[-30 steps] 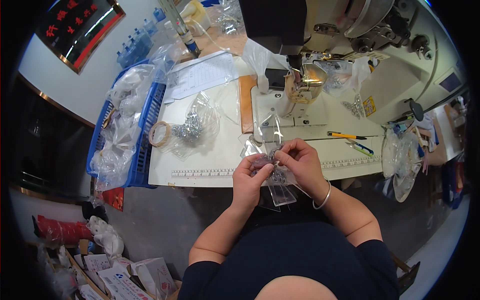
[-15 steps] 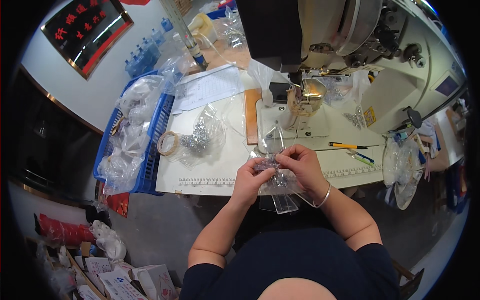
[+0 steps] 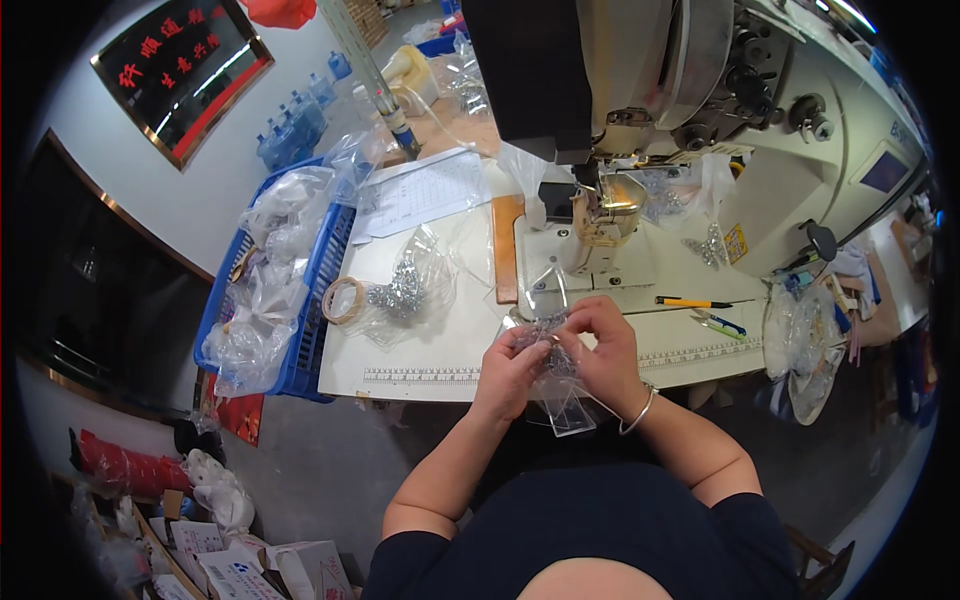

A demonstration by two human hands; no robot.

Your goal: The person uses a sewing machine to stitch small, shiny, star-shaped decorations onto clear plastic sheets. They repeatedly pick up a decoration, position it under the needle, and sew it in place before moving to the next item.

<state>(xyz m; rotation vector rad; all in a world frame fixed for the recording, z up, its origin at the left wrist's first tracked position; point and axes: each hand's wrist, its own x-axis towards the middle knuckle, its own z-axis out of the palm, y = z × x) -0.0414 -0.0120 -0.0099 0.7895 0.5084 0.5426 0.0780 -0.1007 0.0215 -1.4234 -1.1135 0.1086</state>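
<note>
Both hands meet at the table's front edge, over a clear plastic piece [image 3: 567, 410] with glittering silver parts. Its transparent strips stick out above the hands and hang below them. My left hand [image 3: 508, 372] pinches the left side of it between thumb and fingers. From the right, my right hand [image 3: 607, 350] grips it with bent fingers close to the left thumb. The fingers partly hide the middle of the piece, so I cannot make out its exact kind. Just beyond the hands stands an industrial sewing machine [image 3: 612, 240].
To the left lie a tape roll [image 3: 352, 316], a silver glittery piece [image 3: 400, 290] on clear plastic and paper sheets [image 3: 425, 195]. A blue basket [image 3: 318, 290] of plastic bags stands beside the table. An orange pen [image 3: 692, 302] and a green-and-blue tool [image 3: 722, 326] lie right.
The view has shifted slightly, moving the scene a little. My right fingers have curled and risen a bit on the plastic piece. Both hands still hold it.
</note>
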